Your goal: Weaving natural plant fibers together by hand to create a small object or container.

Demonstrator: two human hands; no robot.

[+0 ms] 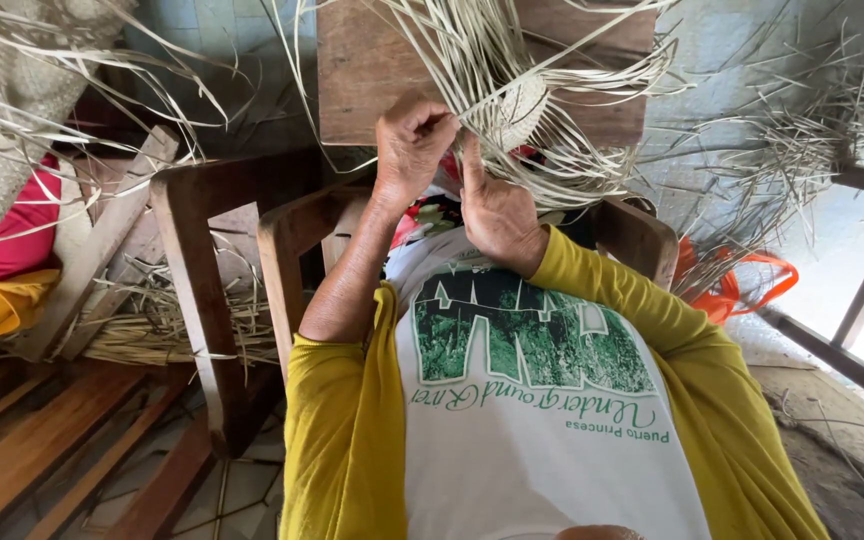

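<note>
My shirt point(532, 400) below; both hands, left point(410, 145) and right point(497, 210), pinch shut on straw strips point(552, 160) beside the woven piece point(520, 110); brittle strips may snap if overpulled.

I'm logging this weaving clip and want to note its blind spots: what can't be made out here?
- Head view: fingertips of left hand and right hand are buried in the pale straw strips.
- The small woven piece is mostly covered by loose strips.
- The wooden board is cut off by the top edge.

The person wears a white T-shirt point(542, 450) with long yellow sleeves point(342, 440). A green and black printed picture sits across its chest, with green lettering beside it. The left sleeve is pushed up to the elbow.
</note>
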